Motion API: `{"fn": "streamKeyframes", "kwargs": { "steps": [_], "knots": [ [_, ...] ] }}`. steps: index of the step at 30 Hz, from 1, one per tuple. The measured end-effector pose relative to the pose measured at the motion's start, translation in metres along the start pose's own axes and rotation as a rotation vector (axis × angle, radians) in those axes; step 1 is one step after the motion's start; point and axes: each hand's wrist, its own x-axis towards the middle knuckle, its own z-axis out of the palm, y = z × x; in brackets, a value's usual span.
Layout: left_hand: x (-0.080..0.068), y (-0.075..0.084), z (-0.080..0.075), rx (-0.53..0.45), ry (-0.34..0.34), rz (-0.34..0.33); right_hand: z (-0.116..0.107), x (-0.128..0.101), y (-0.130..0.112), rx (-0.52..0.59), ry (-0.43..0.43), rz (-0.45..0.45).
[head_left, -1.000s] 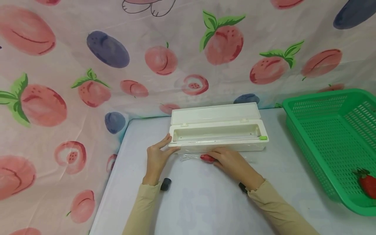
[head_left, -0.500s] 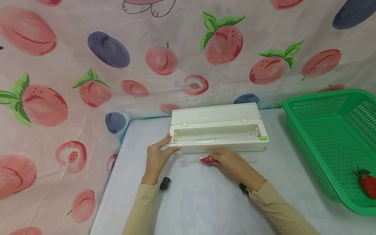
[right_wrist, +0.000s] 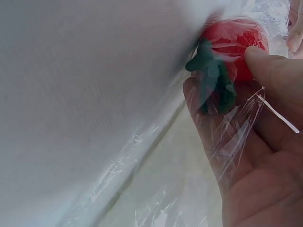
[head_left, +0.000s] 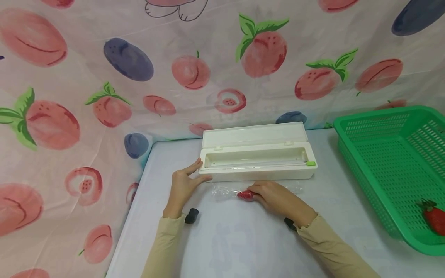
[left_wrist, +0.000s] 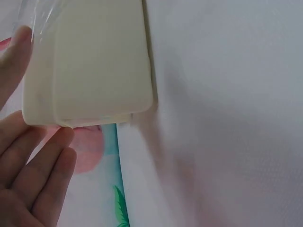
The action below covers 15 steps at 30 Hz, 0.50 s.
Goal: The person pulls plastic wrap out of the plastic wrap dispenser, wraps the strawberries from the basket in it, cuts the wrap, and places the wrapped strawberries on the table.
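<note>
A white cling film dispenser [head_left: 260, 176] lies with its lid raised behind it and a green slider [head_left: 311, 163] on its right end. My left hand [head_left: 181, 187] grips the left end, thumb at the front; in the left wrist view the fingers touch the dispenser [left_wrist: 104, 61] at its end. Just in front, my right hand [head_left: 278, 197] pinches a red strawberry [head_left: 245, 195] with clear cling film [head_left: 222, 191] around it. The right wrist view shows thumb and fingers on the film-covered strawberry [right_wrist: 229, 42], its green leaves [right_wrist: 215, 82] towards the palm.
A green plastic basket [head_left: 375, 193] stands on the right with another strawberry [head_left: 435, 219] inside. Behind the white table [head_left: 240, 247] hangs a fruit-printed cloth [head_left: 156, 58], which also covers the left side.
My right hand has moved slightly towards me with the strawberry, and the film now shows apart in front of the dispenser. The left hand stays at the dispenser's end.
</note>
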Motion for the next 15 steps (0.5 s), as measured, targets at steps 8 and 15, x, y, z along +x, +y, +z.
{"fn": "streamKeyframes", "kwargs": {
  "steps": [8,15],
  "knots": [
    [-0.002,0.002,-0.005,0.009,-0.012,-0.009,0.000,-0.003,0.000,0.022,-0.036,0.006],
    [-0.017,0.022,-0.001,0.082,0.116,0.158,0.001,-0.004,0.000,0.019,-0.049,-0.005]
  ]
}}
